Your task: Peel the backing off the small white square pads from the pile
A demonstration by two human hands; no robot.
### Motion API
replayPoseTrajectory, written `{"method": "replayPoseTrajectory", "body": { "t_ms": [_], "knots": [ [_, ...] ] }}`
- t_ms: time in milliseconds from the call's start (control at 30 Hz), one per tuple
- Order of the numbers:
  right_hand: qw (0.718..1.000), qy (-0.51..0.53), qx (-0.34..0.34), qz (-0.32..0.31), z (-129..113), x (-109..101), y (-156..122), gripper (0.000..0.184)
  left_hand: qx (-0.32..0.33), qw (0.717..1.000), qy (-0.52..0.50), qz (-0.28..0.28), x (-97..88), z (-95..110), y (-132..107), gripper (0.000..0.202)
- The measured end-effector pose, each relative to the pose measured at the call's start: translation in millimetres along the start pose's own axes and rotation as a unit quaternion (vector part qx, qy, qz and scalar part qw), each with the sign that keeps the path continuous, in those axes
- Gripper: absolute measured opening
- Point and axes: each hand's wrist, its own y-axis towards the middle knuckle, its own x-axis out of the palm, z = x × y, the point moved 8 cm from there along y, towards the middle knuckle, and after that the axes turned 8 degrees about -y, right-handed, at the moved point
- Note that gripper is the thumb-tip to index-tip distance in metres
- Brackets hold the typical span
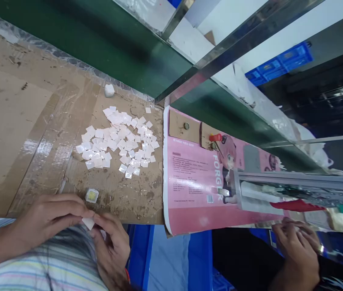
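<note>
Striped shirt (53, 262) at the bottom left, closest of all. Just above it, left hand (48, 218) coming in from the left edge, fingers curled in, thumb and fingertips pinched tight on a small white square (88, 222). Right hand (112, 248) reaching up from the bottom edge, thumb and first finger closed on the same small white square from the other side. Square held between the two hands, right at the near edge of the brown cardboard (13, 121).

Just above the left hand's fingertips, flat on the cardboard, one little yellow square (92, 195) in a clear wrap, near but not touching. Farther up, in the middle left of the frame, a big loose pile of white squares (118, 139), spread flat. Above the pile, a small white lump (109, 90) by the shiny tape edge. Across the top, a dark green belt (113, 44) and a silver rail (220, 52).

Right of the cardboard, a pink sheet (189, 178) with a cartoon girl and small print. On its top part, two cardboard bits (183, 126) with round studs, plus a red knob (215, 137). Over its right end, a metal and clear tool (295, 194) with a red part inside. At the lower right, another person's hands (299, 246), close together under that tool; hard to tell what is in them. Blue bin (141, 254) at the bottom middle, blue crates (280, 62) at the upper right.
</note>
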Motion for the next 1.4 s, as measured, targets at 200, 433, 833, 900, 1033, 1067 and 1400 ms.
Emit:
{"method": "replayPoseTrajectory", "body": {
  "t_ms": [200, 433, 833, 900, 1033, 1067, 1400],
  "knots": [
    [0.992, 0.050, 0.106, 0.042, 27.8, 4.9, -11.0, 0.005, -0.113, 0.989, -0.095, -0.004, 7.4, -6.1, 8.0, 0.016],
    [0.931, 0.229, 0.282, 0.027, 65.9, 31.2, -29.8, 0.030, -0.210, 0.946, -0.245, 0.024, 16.5, -28.1, -1.7, 0.022],
    [0.994, -0.011, 0.100, 0.052, 20.6, 6.8, -3.8, 0.023, -0.300, 0.930, -0.211, -0.029, 30.1, -33.9, -3.3, 0.039],
    [0.992, -0.108, -0.032, 0.062, -5.3, 1.3, 4.1, 0.019, -0.322, 0.923, -0.207, -0.034, 32.3, -39.1, -7.3, 0.048],
    [0.912, -0.320, -0.254, 0.035, -48.4, 5.1, 2.2, 0.015, -0.343, 0.918, -0.199, 0.018, 26.7, -47.0, -13.8, 0.062],
    [0.886, -0.355, -0.297, 0.025, -54.6, 7.8, -1.0, 0.013, -0.336, 0.921, -0.194, 0.033, 24.5, -46.7, -14.1, 0.063],
    [0.796, -0.409, -0.445, 0.037, -45.0, 14.9, -20.3, 0.042, -0.259, 0.956, -0.136, -0.002, 22.7, -39.2, -9.2, 0.051]
  ]
}}
